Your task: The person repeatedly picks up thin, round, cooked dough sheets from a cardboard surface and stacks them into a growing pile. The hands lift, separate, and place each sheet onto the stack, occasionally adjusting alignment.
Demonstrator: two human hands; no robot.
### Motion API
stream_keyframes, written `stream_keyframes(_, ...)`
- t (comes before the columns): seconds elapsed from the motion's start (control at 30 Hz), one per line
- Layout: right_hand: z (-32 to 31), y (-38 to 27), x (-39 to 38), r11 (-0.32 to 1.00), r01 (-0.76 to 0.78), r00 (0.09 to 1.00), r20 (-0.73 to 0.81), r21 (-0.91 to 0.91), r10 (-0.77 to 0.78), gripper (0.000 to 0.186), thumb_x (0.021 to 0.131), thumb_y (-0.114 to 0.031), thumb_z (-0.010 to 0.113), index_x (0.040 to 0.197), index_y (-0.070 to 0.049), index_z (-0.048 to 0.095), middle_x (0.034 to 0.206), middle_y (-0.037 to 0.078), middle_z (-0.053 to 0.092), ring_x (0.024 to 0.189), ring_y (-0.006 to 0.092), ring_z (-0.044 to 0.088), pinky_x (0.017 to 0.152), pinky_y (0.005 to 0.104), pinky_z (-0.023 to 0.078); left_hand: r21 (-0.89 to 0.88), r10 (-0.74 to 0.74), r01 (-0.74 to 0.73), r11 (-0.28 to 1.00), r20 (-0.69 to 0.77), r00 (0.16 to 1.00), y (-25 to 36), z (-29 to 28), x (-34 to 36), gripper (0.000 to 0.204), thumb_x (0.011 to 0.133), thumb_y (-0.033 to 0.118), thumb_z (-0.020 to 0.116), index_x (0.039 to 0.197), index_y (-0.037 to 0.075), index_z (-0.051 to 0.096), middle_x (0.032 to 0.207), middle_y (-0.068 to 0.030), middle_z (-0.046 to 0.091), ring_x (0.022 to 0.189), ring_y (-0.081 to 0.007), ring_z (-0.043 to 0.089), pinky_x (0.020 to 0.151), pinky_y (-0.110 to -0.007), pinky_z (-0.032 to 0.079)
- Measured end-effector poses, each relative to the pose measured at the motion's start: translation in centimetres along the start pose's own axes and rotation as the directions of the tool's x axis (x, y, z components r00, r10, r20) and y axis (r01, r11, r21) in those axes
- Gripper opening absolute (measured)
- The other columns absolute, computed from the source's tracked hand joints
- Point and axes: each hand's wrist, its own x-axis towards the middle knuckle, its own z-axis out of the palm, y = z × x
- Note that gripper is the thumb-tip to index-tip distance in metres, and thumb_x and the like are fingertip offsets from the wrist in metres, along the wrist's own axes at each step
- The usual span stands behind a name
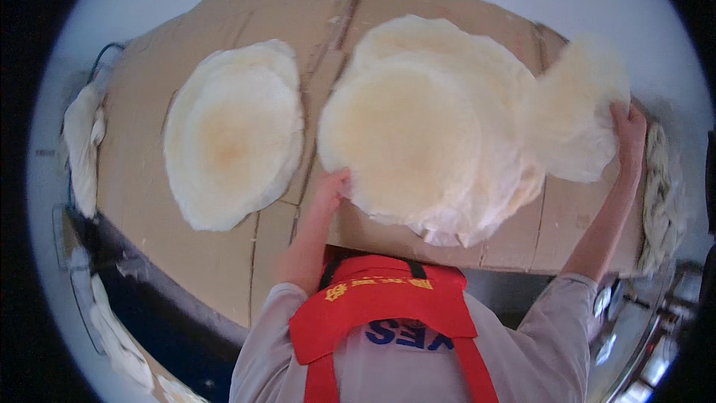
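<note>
A large overlapping pile of thin, pale round sheets, like flatbreads [403, 134], lies right of centre on the cardboard. My left hand [333, 185] grips the lower-left edge of the pile's top sheet. My right hand [628, 123] is closed on the edge of one loose pale sheet [570, 116], which hangs blurred at the right, partly over the pile's right side. A smaller stack of similar round sheets [231, 142], browned in the middle, lies to the left, apart from the pile.
Cardboard [149, 201] covers the work surface, with seams and a curved far edge against a white background. Bundled pale cloths lie at its left side [80, 149] and right side [660, 201]. Metal objects [649, 336] show at the lower right, beside my body.
</note>
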Motion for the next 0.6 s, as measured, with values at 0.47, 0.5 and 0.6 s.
stream_keyframes(0.47,34.9,-41.6,-16.8,0.262,-0.162,0.814,0.279,0.951,-0.509,0.018,0.075,-0.015,0.062,0.084,0.001,0.060,0.074,0.006,0.061,0.061,0.0122,0.054,0.056,0.0273,0.044,-0.121,0.048,0.001,0.993,0.397,0.917,2.9,0.4,-5.8,0.043,0.075,0.006,0.054,0.117,0.012,0.045,0.104,-0.0039,0.057,0.087,-0.0141,0.057,0.073,-0.030,0.050)
stream_keyframes(0.5,36.9,-42.5,-17.9,0.227,-0.225,0.822,0.310,0.947,-0.477,0.018,0.075,-0.014,0.062,0.085,0.001,0.060,0.074,0.006,0.061,0.060,0.0122,0.054,0.056,0.0276,0.044,-0.145,0.083,-0.024,0.989,0.422,0.903,2.6,0.2,-5.7,0.044,0.075,0.005,0.054,0.118,0.012,0.045,0.105,-0.0038,0.057,0.087,-0.0132,0.056,0.073,-0.029,0.050)
stream_keyframes(0.6,45.6,-42.3,-21.2,0.272,-0.278,0.854,0.367,0.921,-0.369,0.017,0.076,-0.014,0.061,0.085,0.000,0.059,0.074,0.005,0.059,0.061,0.0112,0.052,0.054,0.0281,0.043,-0.167,0.108,-0.030,0.986,0.479,0.871,2.8,-0.7,-6.3,0.055,0.074,-0.001,0.049,0.125,0.014,0.034,0.112,-0.0057,0.053,0.094,-0.0157,0.055,0.076,-0.031,0.049)
